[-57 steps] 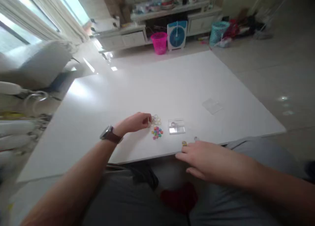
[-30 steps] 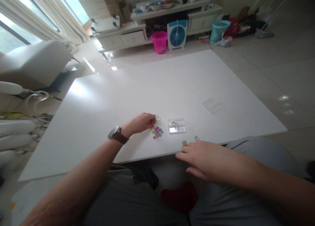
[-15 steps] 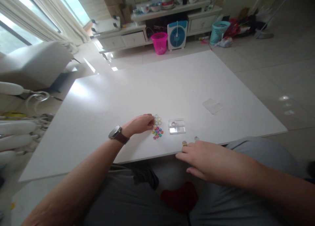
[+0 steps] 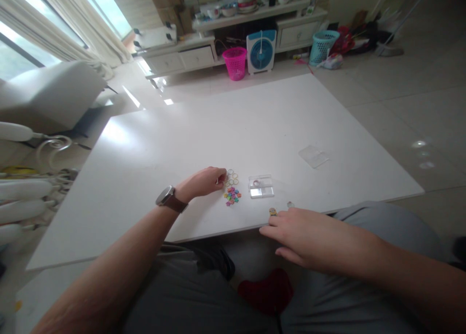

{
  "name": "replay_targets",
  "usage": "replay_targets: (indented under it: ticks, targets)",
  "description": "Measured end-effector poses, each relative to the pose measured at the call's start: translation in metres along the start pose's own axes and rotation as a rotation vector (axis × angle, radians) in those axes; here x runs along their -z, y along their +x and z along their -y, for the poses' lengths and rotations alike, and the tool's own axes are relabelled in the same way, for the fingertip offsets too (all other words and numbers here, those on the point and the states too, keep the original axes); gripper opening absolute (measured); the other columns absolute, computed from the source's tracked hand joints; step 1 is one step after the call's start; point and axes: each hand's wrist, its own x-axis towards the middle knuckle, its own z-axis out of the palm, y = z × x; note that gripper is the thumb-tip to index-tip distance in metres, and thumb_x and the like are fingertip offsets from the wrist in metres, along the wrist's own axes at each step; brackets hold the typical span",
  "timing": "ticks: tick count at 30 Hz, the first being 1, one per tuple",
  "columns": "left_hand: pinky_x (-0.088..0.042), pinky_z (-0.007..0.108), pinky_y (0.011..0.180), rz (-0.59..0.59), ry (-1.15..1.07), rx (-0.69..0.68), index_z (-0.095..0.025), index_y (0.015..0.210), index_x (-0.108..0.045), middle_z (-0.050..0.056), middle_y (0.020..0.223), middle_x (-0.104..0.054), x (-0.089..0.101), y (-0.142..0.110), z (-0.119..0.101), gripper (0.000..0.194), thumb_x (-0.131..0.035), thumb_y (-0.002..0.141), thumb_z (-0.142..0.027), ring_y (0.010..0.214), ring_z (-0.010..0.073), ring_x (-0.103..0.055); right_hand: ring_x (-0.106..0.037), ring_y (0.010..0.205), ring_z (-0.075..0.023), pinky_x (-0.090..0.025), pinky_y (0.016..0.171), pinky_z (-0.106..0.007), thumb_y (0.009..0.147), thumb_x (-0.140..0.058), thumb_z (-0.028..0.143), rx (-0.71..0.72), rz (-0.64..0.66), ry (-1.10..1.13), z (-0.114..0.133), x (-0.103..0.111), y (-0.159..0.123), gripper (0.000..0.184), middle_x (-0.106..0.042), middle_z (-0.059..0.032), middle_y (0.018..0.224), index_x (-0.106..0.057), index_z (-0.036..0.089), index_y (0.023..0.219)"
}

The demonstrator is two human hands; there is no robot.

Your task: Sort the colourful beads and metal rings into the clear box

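Note:
My left hand (image 4: 209, 180), with a watch on its wrist, is closed in a pinch just left of several thin rings (image 4: 233, 177) on the white table. A small pale glint shows at its fingertips, too tiny to make out. Below the rings lies a pile of colourful star- or flower-shaped beads (image 4: 232, 196). To their right sits a clear, divided plastic box (image 4: 261, 186), with a small reddish ring (image 4: 256, 183) in its upper left part. My right hand (image 4: 291, 232) rests at the table's near edge, fingers stretched and apart, beside a yellow cartoon-face piece (image 4: 273, 211) and a small clear piece (image 4: 290, 205).
A flat clear lid (image 4: 313, 157) lies farther right on the white table (image 4: 204, 135). The table's near edge runs along my lap. Beyond the far edge stand a pink basket (image 4: 235, 63), a box fan (image 4: 261, 51) and a low cabinet (image 4: 198, 57).
My left hand has drawn slightly left from the rings, and a pale glint now shows at its fingertips. My right hand has stayed in place.

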Motion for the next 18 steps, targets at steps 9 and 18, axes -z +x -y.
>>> replay_targets:
  ticks: [9,18]
  targets:
    - [-0.036,0.025,0.058,-0.001,-0.017,-0.01,-0.02,0.078,-0.057,0.002,0.074,-0.064,-0.0037,0.0012,0.002,0.003,-0.054,0.079,-0.021,0.065,0.0146,-0.055,-0.066,0.082,-0.0228,-0.046,0.07,-0.032,0.084,-0.068,0.029,0.007,-0.012,-0.006,-0.001,-0.0013,0.0001,0.018,-0.07,-0.0059,0.089,-0.065,0.02,0.1]
    - [-0.036,0.026,0.058,0.014,-0.033,-0.018,-0.02,0.078,-0.057,0.002,0.074,-0.064,-0.0034,0.0007,0.0024,0.003,-0.054,0.078,-0.023,0.065,0.0149,-0.055,-0.066,0.083,-0.023,-0.047,0.071,-0.033,0.084,-0.068,0.028,0.007,-0.014,0.008,-0.0006,-0.0008,0.0006,0.018,-0.07,-0.0055,0.09,-0.065,0.02,0.1]
